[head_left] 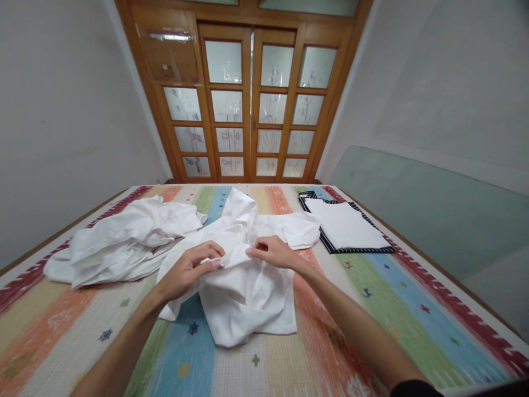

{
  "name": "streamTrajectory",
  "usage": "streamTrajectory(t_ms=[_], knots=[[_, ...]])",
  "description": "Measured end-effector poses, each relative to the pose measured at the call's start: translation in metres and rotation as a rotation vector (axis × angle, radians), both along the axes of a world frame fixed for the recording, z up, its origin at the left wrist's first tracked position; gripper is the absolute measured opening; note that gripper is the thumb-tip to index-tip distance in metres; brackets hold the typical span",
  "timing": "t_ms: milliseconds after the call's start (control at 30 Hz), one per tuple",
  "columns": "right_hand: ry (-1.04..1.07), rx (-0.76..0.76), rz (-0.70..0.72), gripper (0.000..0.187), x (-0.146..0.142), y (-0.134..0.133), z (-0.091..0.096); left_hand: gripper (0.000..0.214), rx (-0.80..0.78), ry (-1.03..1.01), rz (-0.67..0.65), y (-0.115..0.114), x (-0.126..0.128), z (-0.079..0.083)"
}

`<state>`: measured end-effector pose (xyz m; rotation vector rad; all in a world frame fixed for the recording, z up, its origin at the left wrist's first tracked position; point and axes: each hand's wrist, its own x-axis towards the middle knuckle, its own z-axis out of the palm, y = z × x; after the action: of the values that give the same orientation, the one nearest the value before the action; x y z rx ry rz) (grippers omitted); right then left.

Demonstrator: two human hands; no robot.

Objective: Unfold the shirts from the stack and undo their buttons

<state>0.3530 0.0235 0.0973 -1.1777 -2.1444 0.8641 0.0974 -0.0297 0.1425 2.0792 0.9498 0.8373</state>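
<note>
A crumpled white shirt [248, 298] lies spread over the middle of the striped cloth, with one sleeve [295, 229] stretched out to the right. Thumb and fingers of my left hand [194, 267] pinch its fabric at the left. A short way to the right, my right hand [270, 251] pinches the same shirt near its middle. Between the two hands the fabric is slightly raised, and its lower part hangs in loose folds toward me. The pinched edges are partly hidden by my fingers.
A heap of white fabric [132, 240] lies on the left. On the right, a folded white garment [345, 223] rests on a folded black garment with white stripes [359, 251]. The colourful striped cloth [388, 292] covers the surface. Wooden glass-paned doors [250, 105] stand beyond, between white walls.
</note>
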Motion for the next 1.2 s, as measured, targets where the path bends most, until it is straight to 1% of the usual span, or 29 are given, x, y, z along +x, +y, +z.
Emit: streamTrajectory(t_ms=[67, 167, 300, 367, 400, 433, 500, 567, 600, 667, 733, 833, 933, 1000, 1133, 1200], knots=[[-0.099, 0.092, -0.066, 0.039, -0.009, -0.002, 0.000, 0.022, -0.039, 0.018, -0.080, -0.001, 0.005, 0.003], [-0.159, 0.123, -0.111, 0.030, -0.015, 0.002, 0.003, 0.022, -0.092, 0.055, -0.155, -0.002, 0.010, 0.005], [-0.256, 0.170, -0.039, 0.014, -0.014, 0.007, 0.008, 0.025, -0.137, 0.087, -0.232, -0.001, 0.014, 0.006], [-0.282, 0.216, 0.029, 0.013, -0.013, 0.008, 0.011, 0.026, -0.149, 0.096, -0.250, 0.000, 0.017, 0.007], [-0.274, 0.225, 0.066, 0.015, -0.012, 0.008, 0.013, 0.027, -0.162, 0.099, -0.230, 0.001, 0.020, 0.007], [-0.248, 0.214, 0.102, 0.018, -0.011, 0.008, 0.015, 0.028, -0.178, 0.105, -0.178, 0.001, 0.023, 0.007], [-0.148, 0.130, 0.162, 0.021, -0.009, 0.007, 0.018, 0.032, -0.186, 0.142, -0.006, 0.003, 0.031, 0.005], [-0.025, 0.008, 0.194, 0.021, -0.006, 0.005, 0.021, 0.034, -0.130, 0.202, 0.146, 0.007, 0.041, 0.000], [0.031, -0.050, 0.202, 0.020, -0.005, 0.004, 0.023, 0.034, -0.081, 0.230, 0.179, 0.009, 0.046, -0.004], [0.119, -0.133, 0.206, 0.019, -0.003, 0.000, 0.026, 0.034, 0.018, 0.261, 0.176, 0.015, 0.056, -0.012], [0.159, -0.154, 0.193, 0.018, 0.000, -0.004, 0.027, 0.037, 0.086, 0.253, 0.162, 0.021, 0.063, -0.021], [0.156, -0.096, 0.165, 0.015, 0.005, -0.009, 0.025, 0.042, 0.116, 0.220, 0.149, 0.027, 0.068, -0.029], [0.163, -0.071, 0.153, 0.014, 0.008, -0.010, 0.019, 0.042, 0.105, 0.192, 0.140, 0.027, 0.070, -0.032], [0.207, -0.130, 0.142, 0.015, 0.009, -0.010, 0.014, 0.040, 0.090, 0.166, 0.133, 0.025, 0.071, -0.032], [0.324, -0.330, 0.144, 0.023, 0.009, -0.008, 0.003, 0.039, 0.038, 0.073, 0.118, 0.021, 0.071, -0.036], [0.373, -0.377, 0.162, 0.028, 0.008, -0.008, -0.004, 0.037, 0.024, 0.026, 0.126, 0.019, 0.071, -0.039]])
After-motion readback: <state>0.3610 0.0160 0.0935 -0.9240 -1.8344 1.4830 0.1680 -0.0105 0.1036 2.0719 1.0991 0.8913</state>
